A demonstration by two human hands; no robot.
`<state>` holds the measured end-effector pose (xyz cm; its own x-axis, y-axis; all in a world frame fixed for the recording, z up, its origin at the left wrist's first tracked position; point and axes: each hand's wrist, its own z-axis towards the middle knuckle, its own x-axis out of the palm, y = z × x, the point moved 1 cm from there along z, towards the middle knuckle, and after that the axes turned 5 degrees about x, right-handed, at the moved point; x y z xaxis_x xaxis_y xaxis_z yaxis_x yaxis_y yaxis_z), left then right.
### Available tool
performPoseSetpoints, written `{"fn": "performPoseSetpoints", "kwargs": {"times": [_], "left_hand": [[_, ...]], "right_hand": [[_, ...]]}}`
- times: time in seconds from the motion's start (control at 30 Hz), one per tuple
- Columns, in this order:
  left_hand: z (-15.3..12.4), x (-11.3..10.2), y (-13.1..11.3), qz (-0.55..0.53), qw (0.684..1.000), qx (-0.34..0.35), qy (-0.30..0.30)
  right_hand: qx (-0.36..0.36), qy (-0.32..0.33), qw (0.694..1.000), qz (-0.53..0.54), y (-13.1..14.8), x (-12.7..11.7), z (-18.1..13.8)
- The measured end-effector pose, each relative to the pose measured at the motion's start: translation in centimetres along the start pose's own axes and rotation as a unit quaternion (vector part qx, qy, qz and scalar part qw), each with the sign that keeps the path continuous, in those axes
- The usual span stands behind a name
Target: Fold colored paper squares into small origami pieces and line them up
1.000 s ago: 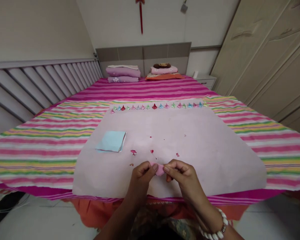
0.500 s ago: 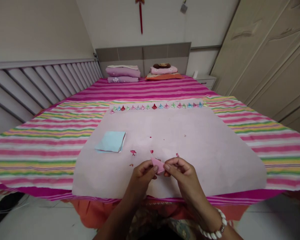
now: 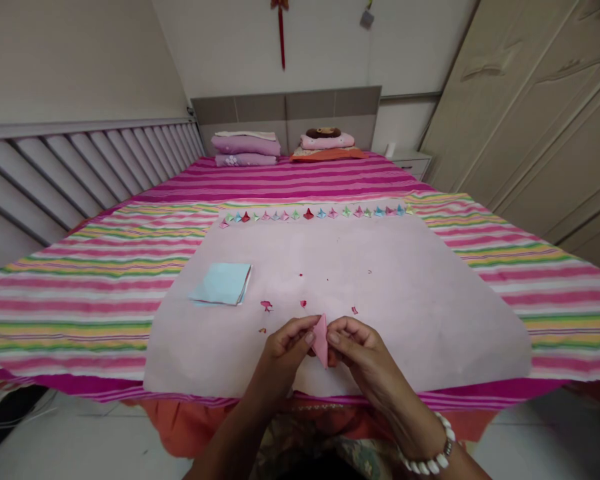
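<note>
Across the big bed lies a striped cover (image 3: 80, 293), and on top of it is a wide pale sheet (image 3: 405, 267). It looks like the sheet makes a plain place to work, where little things are easy to see. Low in the middle, just above the sheet, are the left hand (image 3: 286, 350) and the right hand (image 3: 360, 350), close together. A blue paper stack (image 3: 224, 283) sits on the left part of the sheet, maybe so it is near but out of the way. Between the two hands is a pink folded paper (image 3: 321, 341), standing up on its long side with a point at the top and the bottom. Both hands may be needed because it is so small. Small folded shapes (image 3: 308, 213) make a line along the far edge, perhaps to keep them neat and safe. The left thumb (image 3: 309, 339) presses the pink paper, with the fingers bent close behind it, so that pinch is nearly closed. The right thumb (image 3: 333, 337) and finger are almost together at its other edge; I can't tell if they grip it. Tiny red scraps (image 3: 266, 305) lie beyond the hands.
</note>
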<state>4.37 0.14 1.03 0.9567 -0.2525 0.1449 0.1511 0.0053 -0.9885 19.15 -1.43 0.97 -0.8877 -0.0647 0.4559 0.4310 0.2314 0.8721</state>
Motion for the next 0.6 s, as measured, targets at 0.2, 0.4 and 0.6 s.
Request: {"fn": "performPoseSetpoints", "kwargs": {"times": [0.2, 0.4, 0.6], "left_hand": [[-0.08, 0.30, 0.47, -0.104, 0.994, -0.040, -0.019], [-0.11, 0.59, 0.47, -0.188, 0.980, -0.069, -0.016], [-0.02, 0.23, 0.81, -0.176, 0.979, -0.087, -0.048]], "right_hand": [[0.004, 0.019, 1.000, 0.013, 0.09, 0.05, -0.03], [0.015, 0.017, 0.999, 0.023, 0.03, 0.17, -0.06], [0.014, 0.002, 1.000, 0.027, 0.09, 0.07, -0.01]]}}
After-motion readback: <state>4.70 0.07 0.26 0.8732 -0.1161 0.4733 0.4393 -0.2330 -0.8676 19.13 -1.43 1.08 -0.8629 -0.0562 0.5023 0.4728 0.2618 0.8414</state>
